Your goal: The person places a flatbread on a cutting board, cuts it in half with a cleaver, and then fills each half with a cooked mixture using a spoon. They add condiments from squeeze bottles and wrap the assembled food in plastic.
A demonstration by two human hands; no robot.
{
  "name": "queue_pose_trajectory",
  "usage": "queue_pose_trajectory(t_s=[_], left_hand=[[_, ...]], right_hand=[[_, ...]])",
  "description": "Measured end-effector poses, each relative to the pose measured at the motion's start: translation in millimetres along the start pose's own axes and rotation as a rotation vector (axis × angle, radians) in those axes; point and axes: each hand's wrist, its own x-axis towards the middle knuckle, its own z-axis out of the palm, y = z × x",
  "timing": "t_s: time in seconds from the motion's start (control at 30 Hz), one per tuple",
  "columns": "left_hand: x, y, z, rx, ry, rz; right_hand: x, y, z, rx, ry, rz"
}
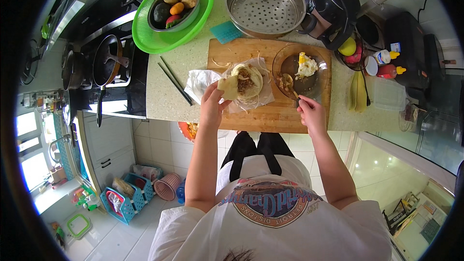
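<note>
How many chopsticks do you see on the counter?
2. Both lie slanted on the counter, left of the board: one chopstick nearer the board, the other chopstick nearer the stove. More could be hidden behind things.

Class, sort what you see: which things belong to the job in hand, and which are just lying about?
In use:
bread, its flap in the left hand
spoon, in the right hand
glass bowl
board

Lying about:
chopsticks
steamer
green basket
pan
</note>
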Motion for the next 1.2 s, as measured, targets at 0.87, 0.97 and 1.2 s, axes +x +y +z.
queue_pose_trajectory(t_s=[0.87,0.97,1.2], left_hand=[[-5,1,-2,-0.044,0.0,-0.01],[-2,-2,-4,-0.072,-0.005,-0.015],[-5,1,-2,-0.073,0.004,-0.003]], right_hand=[[-13,-12,37,0.222,-0.22,-0.087],[12,23,72,-0.334,0.0,-0.764],[4,31,77,-0.941,0.17,-1.26]])
